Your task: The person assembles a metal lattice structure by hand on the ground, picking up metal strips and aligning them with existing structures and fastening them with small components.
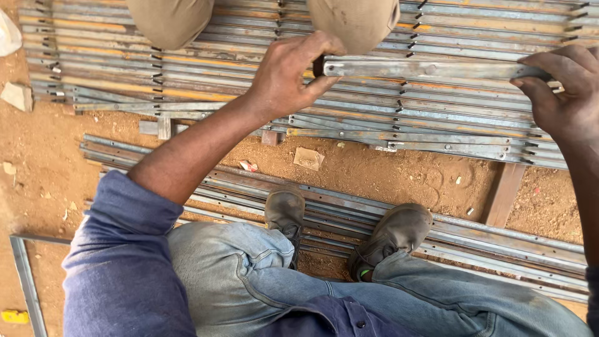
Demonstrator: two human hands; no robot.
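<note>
I hold a flat grey steel bar (430, 68) level above a large panel of steel strips (187, 81) that lies on the ground. My left hand (290, 75) grips the bar's left end, fingers wrapped over it. At the bar's right end my right hand (564, 87) closes on it. The bar runs left to right between the two hands.
Another person's knees in tan trousers (355, 22) sit at the panel's far side. More steel strips (474, 240) lie under my two grey shoes (393, 234). Red dirt, a wood block (504, 193), stones (17, 97) and a metal frame corner (22, 268) are around.
</note>
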